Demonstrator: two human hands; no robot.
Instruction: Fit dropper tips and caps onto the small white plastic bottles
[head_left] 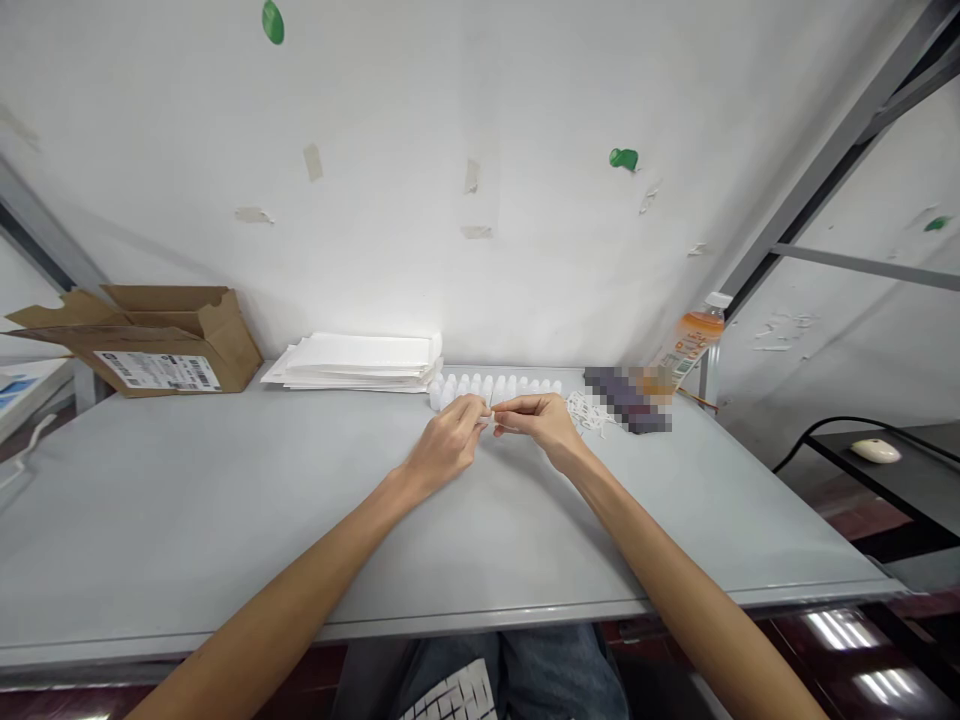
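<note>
Over the middle of the table, my left hand (447, 442) and my right hand (549, 426) meet at the fingertips. Both are closed in a pinch around a small whitish piece (487, 420), mostly covered by the fingers and too small to name. Just behind my hands stand several small white, round-topped pieces (523, 385) in close rows, like little bottles or caps. A loose heap of thin white strips or loops (589, 412) lies to the right of my right hand.
A stack of white paper or envelopes (360, 362) lies against the wall, with an opened cardboard box (172, 345) to its left. At the back right are a blurred dark item (628, 400) and a bottle of orange drink (690, 340). A white mouse (876, 451) rests on a separate dark surface.
</note>
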